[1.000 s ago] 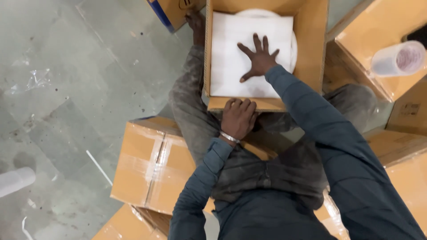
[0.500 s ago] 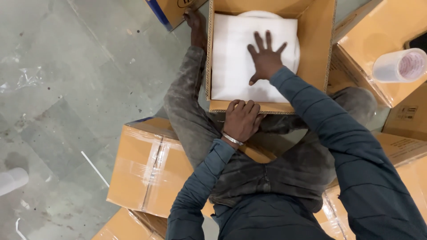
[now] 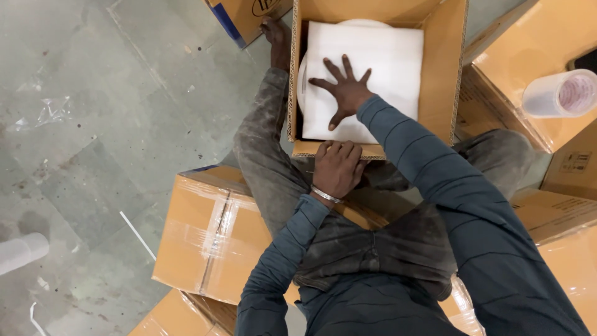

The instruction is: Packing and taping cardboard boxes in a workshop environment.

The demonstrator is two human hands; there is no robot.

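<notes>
Pressing foam sheet [image 3: 373, 68], grey stone floor [image 3: 112, 124]

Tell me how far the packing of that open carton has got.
Done: a round white item sits in the open carton, covered by a white foam sheet. In hand: the right hand presses flat on the sheet with fingers spread, while the left hand grips the carton's near edge. Left: the flaps stand open and untaped; the tape roll lies untouched on the carton to the right.

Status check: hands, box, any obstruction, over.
Right hand flat, fingers spread, on white foam sheet inside open cardboard box. Left hand gripping box's near edge. Nothing blocking the opening.
</notes>
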